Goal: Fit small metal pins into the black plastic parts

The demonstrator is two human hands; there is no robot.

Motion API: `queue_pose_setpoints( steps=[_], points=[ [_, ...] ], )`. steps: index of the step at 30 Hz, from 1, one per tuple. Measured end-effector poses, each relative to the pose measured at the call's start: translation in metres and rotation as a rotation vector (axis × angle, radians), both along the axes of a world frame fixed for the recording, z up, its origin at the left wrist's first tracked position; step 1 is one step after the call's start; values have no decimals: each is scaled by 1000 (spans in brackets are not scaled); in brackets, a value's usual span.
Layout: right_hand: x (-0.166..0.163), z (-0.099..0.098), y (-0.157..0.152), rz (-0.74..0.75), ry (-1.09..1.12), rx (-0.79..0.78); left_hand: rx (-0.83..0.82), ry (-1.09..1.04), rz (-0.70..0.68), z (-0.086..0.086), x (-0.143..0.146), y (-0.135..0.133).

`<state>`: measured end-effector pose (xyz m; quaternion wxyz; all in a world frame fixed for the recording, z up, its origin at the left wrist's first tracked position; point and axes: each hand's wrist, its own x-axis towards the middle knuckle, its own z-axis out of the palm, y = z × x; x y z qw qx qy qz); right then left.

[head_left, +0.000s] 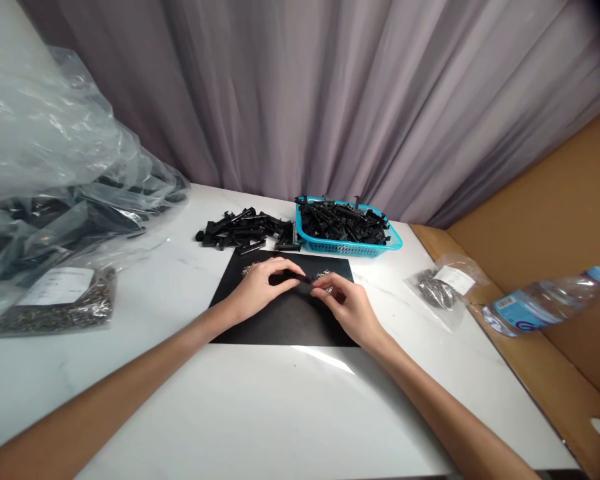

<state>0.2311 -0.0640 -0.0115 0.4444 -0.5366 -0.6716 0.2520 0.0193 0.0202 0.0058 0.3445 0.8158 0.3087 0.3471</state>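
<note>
Over a black mat (280, 323), my left hand (265, 283) is closed around a slim black plastic part (295, 275), thumb below and fingers above. My right hand (347, 300) pinches at the right end of that part; whatever small thing may be between its fingertips is too small to make out. Behind my right fingers lies a small heap of shiny metal pieces (325, 273). A second small metal heap (247, 269) shows partly behind my left hand.
Behind the mat lie a pile of black plastic parts (240, 230) and a blue basket (350, 250) full of them. Bags of small metal pieces (55, 313) (437, 290) lie on both sides. A large plastic bag (80, 167) stands left, a water bottle (545, 303) lies right.
</note>
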Motion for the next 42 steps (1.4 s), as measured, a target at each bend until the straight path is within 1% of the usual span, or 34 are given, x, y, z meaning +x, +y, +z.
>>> queue_pose_setpoints(
  steps=[2, 4, 9, 14, 21, 25, 28, 33, 37, 42],
  points=[
    [2, 3, 0, 5, 42, -19, 108, 51, -20, 1, -1, 0],
    [3, 4, 0, 14, 56, -31, 154, 71, -29, 1, -2, -1],
    [2, 2, -1, 27, 71, -48, 134, 108, -33, -2, -2, -3],
    [0, 3, -1, 43, 110, -56, 73, 50, -53, -8, 2, -5],
    [-2, 5, -3, 48, 133, -51, 119, 176, -61, -7, 2, -8],
    [0, 6, -2, 56, 145, -68, 78, 143, -72, -9, 2, -7],
    [2, 8, -1, 54, 142, -82, 58, 143, -56, -9, 3, -7],
    [4, 8, 0, 87, 151, -83, 148, 160, -23, -6, 3, -9],
    [5, 6, 1, 95, 170, -110, 199, 120, -47, -5, 3, -10],
    [5, 5, 0, 106, 175, -139, 227, 144, -71, -5, 1, -13]
  ],
)
